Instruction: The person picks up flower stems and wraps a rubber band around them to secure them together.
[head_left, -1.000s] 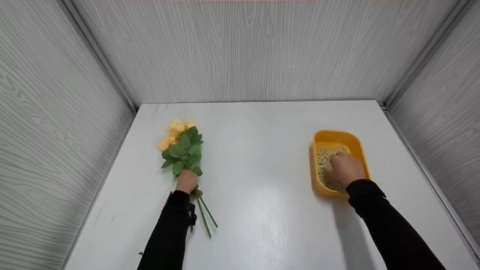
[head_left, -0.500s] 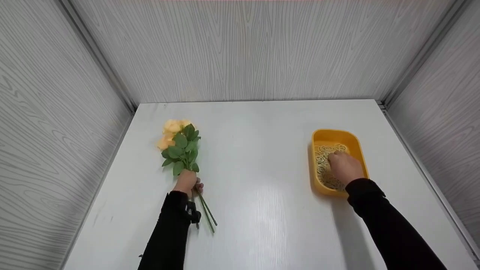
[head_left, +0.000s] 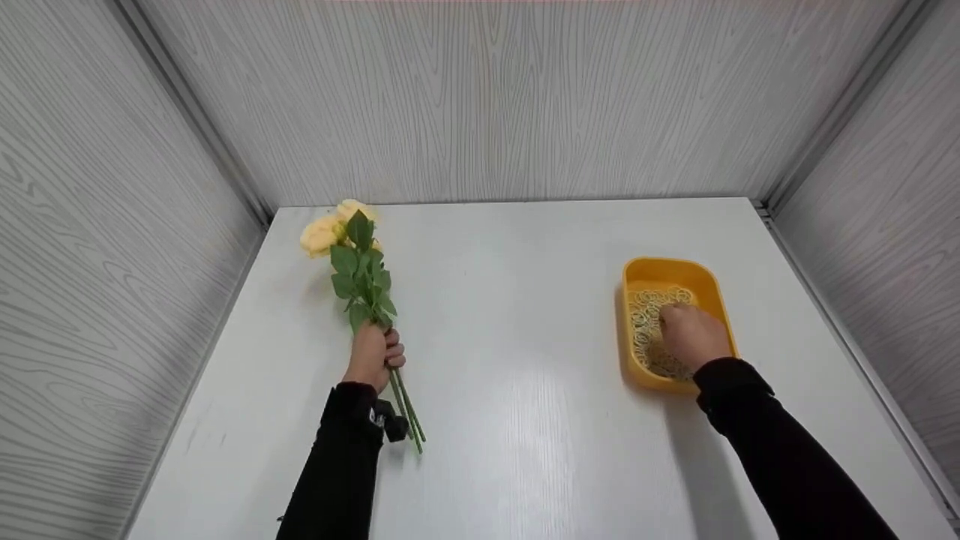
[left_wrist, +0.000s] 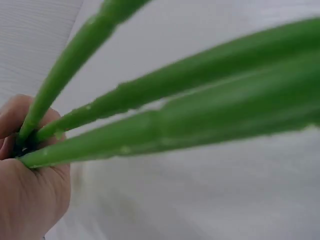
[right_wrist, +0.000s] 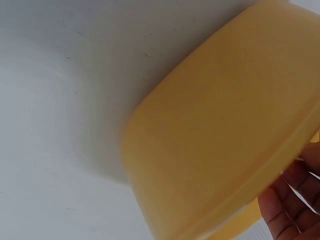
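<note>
My left hand [head_left: 373,354] grips a bunch of green stems just under the leaves, in the head view. The bunch is yellow roses [head_left: 322,235] with dark green leaves, slanting up and away at the left of the table. In the left wrist view several stems [left_wrist: 195,125] run out from the curled fingers [left_wrist: 15,117]. My right hand [head_left: 694,335] is over the yellow tray [head_left: 711,289], fingers bent down toward the pale rubber bands [head_left: 645,311] in it. Its fingers [right_wrist: 275,210] show past the rim in the right wrist view; I cannot tell whether they pinch a band.
The white table [head_left: 510,337] is walled by a grained grey panel [head_left: 480,105] at the back and more at both sides. A small dark bit [head_left: 280,518] lies by the left sleeve. The tray stands on the right side of the table.
My left hand has lifted the roses and moved them away toward the back; the flower heads now reach the table's far edge. My right hand has stayed at the tray.
</note>
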